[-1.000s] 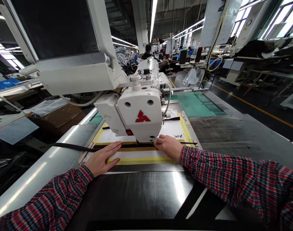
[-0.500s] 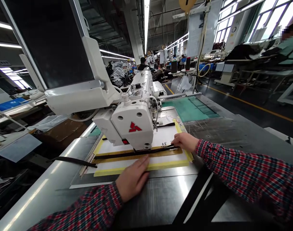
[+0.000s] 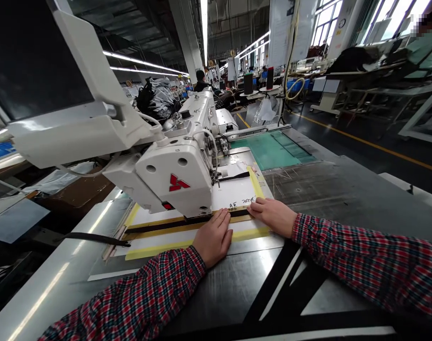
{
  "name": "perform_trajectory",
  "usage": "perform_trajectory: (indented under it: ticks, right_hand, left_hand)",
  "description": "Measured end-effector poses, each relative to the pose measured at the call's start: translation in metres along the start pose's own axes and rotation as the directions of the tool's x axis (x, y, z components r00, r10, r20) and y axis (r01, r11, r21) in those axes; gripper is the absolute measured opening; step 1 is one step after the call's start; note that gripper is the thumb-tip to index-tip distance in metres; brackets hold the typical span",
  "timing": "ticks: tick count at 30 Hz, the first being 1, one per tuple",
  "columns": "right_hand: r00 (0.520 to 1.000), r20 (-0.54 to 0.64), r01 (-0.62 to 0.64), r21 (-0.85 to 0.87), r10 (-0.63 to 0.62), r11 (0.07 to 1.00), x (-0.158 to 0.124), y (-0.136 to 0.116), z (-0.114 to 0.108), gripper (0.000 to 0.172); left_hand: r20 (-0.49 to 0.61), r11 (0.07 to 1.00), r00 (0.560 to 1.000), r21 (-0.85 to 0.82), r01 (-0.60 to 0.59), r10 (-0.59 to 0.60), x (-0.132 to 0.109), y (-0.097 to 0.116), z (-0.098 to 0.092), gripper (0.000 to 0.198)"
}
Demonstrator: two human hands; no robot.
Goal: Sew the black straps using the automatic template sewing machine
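Observation:
A black strip (image 3: 155,228) lies in a tape-edged slot across a white template (image 3: 180,238) bordered with yellow tape, partly under the sewing machine head (image 3: 176,175). My left hand (image 3: 214,237) rests palm down, its extended fingertips on the strip just right of the machine head. At the strip's right end, my right hand (image 3: 270,215) has bent fingers pressed on the strip and template. Its thumb is tucked beside them, and no lifted part of the strip shows. Another black strip (image 3: 95,238) trails off the template's left edge.
Black and white bands (image 3: 290,284) lie across the metal table (image 3: 347,203) at the front. A dark screen (image 3: 34,57) overhangs at upper left. Behind the machine are a green panel (image 3: 268,149) and thread cones (image 3: 248,84). A person (image 3: 423,52) sits at far right.
My left hand has slid right along the strip, nearer my right hand. The strip's right end, raised before, now lies flat under my right fingers. The view has shifted rightward.

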State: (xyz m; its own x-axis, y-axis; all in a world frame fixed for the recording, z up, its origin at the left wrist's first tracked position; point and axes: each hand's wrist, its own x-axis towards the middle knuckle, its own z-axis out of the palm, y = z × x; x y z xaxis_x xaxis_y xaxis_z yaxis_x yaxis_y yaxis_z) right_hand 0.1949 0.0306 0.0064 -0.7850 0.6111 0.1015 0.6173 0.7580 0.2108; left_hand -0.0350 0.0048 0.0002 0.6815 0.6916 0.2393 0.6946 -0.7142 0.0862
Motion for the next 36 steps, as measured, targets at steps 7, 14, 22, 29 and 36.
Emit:
perform_trajectory:
  ticks: [7,14,22,29,36]
  right_hand:
    - [0.999,0.020,0.041,0.033,-0.042,0.999,0.005,0.001,-0.001,0.013]
    - [0.996,-0.057,0.067,0.110,-0.061,0.992,-0.006,0.016,0.005,0.025]
    - [0.999,-0.006,0.046,0.037,-0.046,0.998,-0.011,0.011,0.007,0.020]
    - [0.997,0.002,0.083,-0.012,-0.083,0.996,-0.008,0.012,0.005,0.021]
    - [0.996,-0.029,0.086,-0.016,-0.086,0.996,-0.010,0.012,0.009,0.023]
  left_hand:
    - [-0.009,0.993,0.999,-0.104,-0.049,0.048,0.022,0.016,0.006,0.042]
    - [-0.041,0.993,0.999,-0.110,-0.037,0.033,0.027,0.021,0.008,0.042]
    - [-0.032,0.994,0.999,-0.097,-0.042,0.039,0.028,0.021,0.013,0.042]
    - [-0.009,0.984,0.994,-0.139,-0.108,0.107,0.009,0.013,0.001,0.044]
    - [0.043,0.998,0.997,0.012,0.064,-0.064,-0.059,-0.035,-0.026,0.047]
